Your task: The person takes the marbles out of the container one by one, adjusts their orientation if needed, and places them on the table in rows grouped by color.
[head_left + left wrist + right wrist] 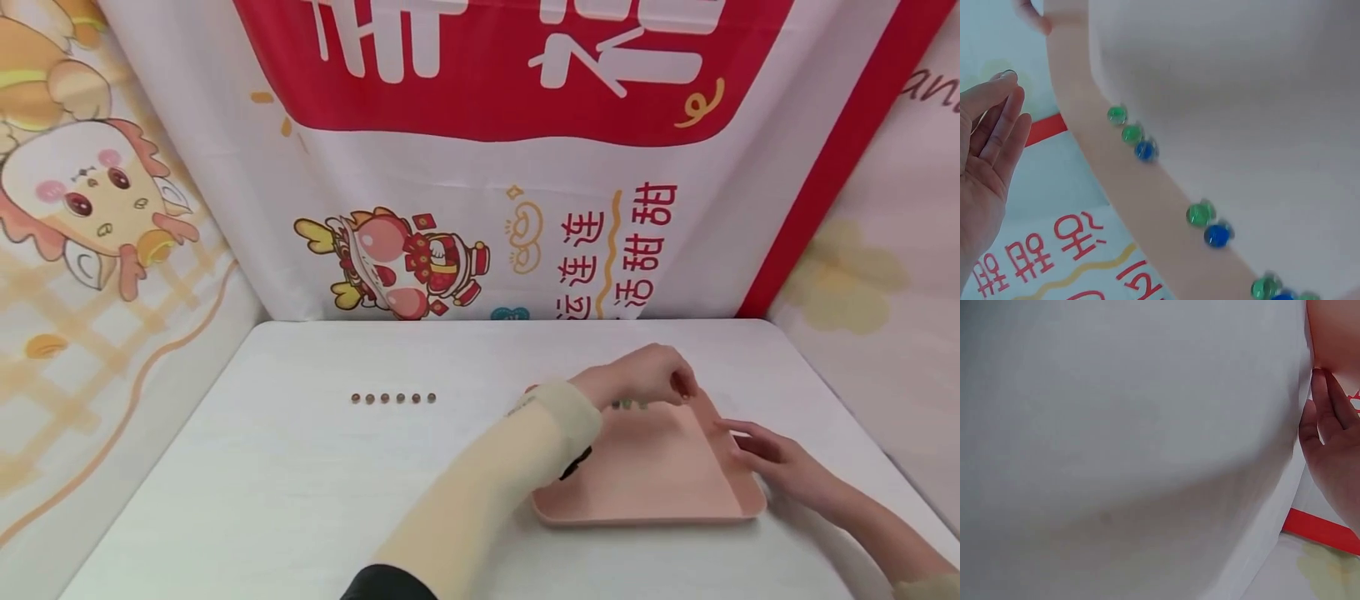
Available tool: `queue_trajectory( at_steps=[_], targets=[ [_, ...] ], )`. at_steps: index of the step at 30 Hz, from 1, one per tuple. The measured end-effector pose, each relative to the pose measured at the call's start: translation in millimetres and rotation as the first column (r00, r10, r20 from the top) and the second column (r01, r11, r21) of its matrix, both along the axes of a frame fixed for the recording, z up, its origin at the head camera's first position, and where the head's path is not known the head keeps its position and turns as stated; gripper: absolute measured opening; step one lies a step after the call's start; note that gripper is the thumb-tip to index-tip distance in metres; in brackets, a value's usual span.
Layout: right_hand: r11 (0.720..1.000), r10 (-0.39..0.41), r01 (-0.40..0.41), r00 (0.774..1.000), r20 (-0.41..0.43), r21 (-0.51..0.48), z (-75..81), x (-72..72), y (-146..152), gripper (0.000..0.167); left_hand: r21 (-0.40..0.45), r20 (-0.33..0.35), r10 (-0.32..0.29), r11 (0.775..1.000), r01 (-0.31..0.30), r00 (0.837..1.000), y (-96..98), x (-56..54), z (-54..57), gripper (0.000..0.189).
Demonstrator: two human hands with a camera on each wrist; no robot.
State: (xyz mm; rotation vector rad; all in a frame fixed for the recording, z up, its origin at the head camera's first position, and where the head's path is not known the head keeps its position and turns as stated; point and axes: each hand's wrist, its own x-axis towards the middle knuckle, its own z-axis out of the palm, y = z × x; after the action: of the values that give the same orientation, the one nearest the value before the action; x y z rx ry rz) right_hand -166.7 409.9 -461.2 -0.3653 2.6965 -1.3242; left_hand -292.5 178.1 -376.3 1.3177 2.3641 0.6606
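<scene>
A pink tray (667,475) lies on the right part of the white table. My left hand (648,373) is over its far right corner, thumb and fingers pinching a small glass marble (1009,73), mostly hidden by the fingertips. Inside the tray, along the far wall, sit several green and blue marbles, among them a green marble (1199,214) and a blue marble (1217,235). My right hand (787,467) touches the tray's right wall from outside; in the right wrist view its fingers (1327,406) look fairly straight against the pink side.
On the table's left half, several small marbles (401,398) stand in a straight row. A printed cloth (480,225) hangs at the table's back edge, with patterned panels at both sides. My left sleeve (495,475) crosses in front of the tray's left part.
</scene>
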Motion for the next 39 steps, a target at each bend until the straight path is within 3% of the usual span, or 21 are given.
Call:
queue_trajectory(
  at_steps=[5, 9, 18, 23, 30, 39],
  targets=[
    [1.000, 0.008, -0.008, 1.000, -0.010, -0.009, -1.8, 0.1, 1.8, 0.047, 0.020, -0.038, -0.052, 0.998, 0.053, 0.998, -16.5, -3.1, 5.2, 0.020],
    [1.000, -0.020, 0.020, 1.000, 0.016, 0.018, -1.4, -0.2, 0.7, 0.047, 0.025, -0.029, -0.077, 0.997, 0.078, 0.997, -34.6, -3.9, 6.1, 0.020],
    [1.000, -0.004, 0.004, 1.000, -0.018, -0.008, -2.7, 0.8, 1.8, 0.044, 0.066, -0.036, -0.074, 0.995, 0.076, 0.997, -74.9, -5.4, 4.6, 0.019],
    [1.000, 0.007, -0.007, 1.000, -0.012, -0.014, -3.1, 0.6, 1.1, 0.044, 0.110, -0.061, -0.055, 0.992, 0.061, 0.997, -100.5, -5.1, 7.7, 0.020],
    [1.000, 0.017, -0.017, 1.000, -0.014, -0.011, -0.8, 1.5, 0.4, 0.044, 0.154, -0.045, -0.013, 0.988, 0.020, 0.999, -137.1, -5.6, 16.1, 0.021],
    [0.999, 0.027, -0.028, 0.998, -0.050, -0.023, -4.1, 1.5, 1.2, 0.045, 0.240, 0.063, 0.063, 0.968, -0.076, 0.996, -193.5, -6.1, 17.7, 0.017]
  ],
)
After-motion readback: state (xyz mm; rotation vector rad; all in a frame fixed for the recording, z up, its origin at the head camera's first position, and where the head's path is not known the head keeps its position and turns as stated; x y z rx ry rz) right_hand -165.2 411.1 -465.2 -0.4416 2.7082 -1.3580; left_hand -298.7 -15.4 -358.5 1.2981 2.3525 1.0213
